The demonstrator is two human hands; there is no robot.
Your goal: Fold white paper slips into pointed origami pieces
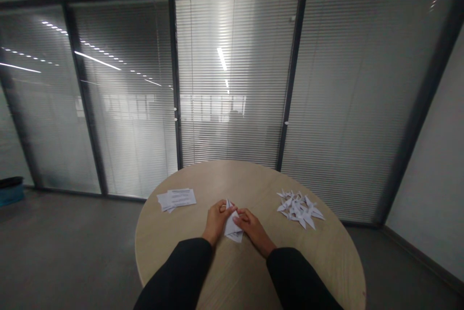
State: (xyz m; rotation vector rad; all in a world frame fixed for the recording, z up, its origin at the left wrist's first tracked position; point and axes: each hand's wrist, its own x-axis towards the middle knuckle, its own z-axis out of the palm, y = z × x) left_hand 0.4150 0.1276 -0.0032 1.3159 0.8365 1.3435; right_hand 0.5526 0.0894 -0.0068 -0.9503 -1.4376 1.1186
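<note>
Between both hands is a partly folded sheet of white paper [232,226], with a narrow point at its top and a wider, layered lower end. My left hand [216,219] pinches its upper left side between thumb and fingers. From the right, my right hand [252,227] grips the other edge, its thumb pressed on the paper. The hands are close together over the middle of the table. Fingers hide parts of the paper's upper edges.
A round wooden table [232,179] lies under my hands. Printed paper slips [181,197] are stacked at the left, and a heap of folded paper cranes [299,208] sits at the right. Behind stands a glass partition with blinds [232,83]. A blue bin [11,193] is on the floor far left.
</note>
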